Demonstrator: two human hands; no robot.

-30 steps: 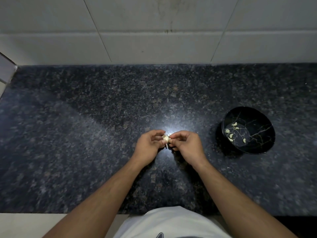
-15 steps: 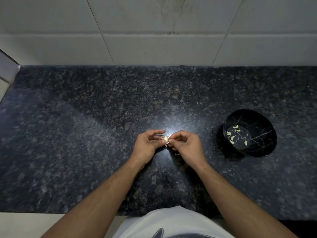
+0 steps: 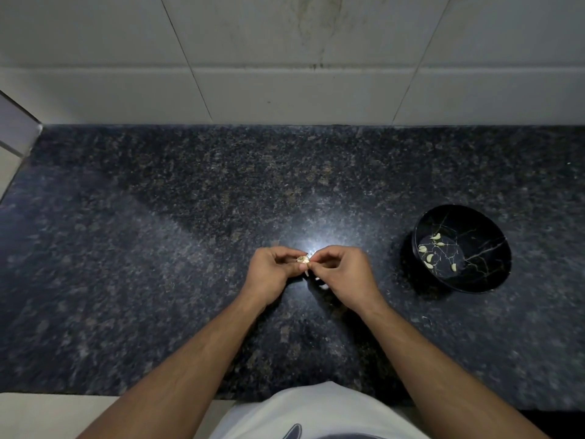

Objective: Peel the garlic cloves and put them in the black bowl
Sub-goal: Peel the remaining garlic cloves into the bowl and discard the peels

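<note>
A small pale garlic piece [image 3: 303,259] with papery skin is held between both hands above the dark granite counter [image 3: 158,248]. My left hand [image 3: 272,275] grips it with thumb and curled fingers. My right hand [image 3: 343,275] pinches its skin from the right side. A thin strip of skin hangs below the garlic. The black bowl [image 3: 481,274] with gold veining stands to the right, apart from my hands, and holds several peeled cloves [image 3: 430,257].
White wall tiles [image 3: 285,74] rise behind the counter. A small white scrap [image 3: 322,286] lies on the granite under my right hand. The counter's front edge runs near my white shirt [image 3: 316,413]. A pale ledge [image 3: 15,134] borders the far left.
Both hands stay together on the garlic at the counter's middle, fingers working slightly. A strip of skin now hangs lower under it. The bowl has not moved.
</note>
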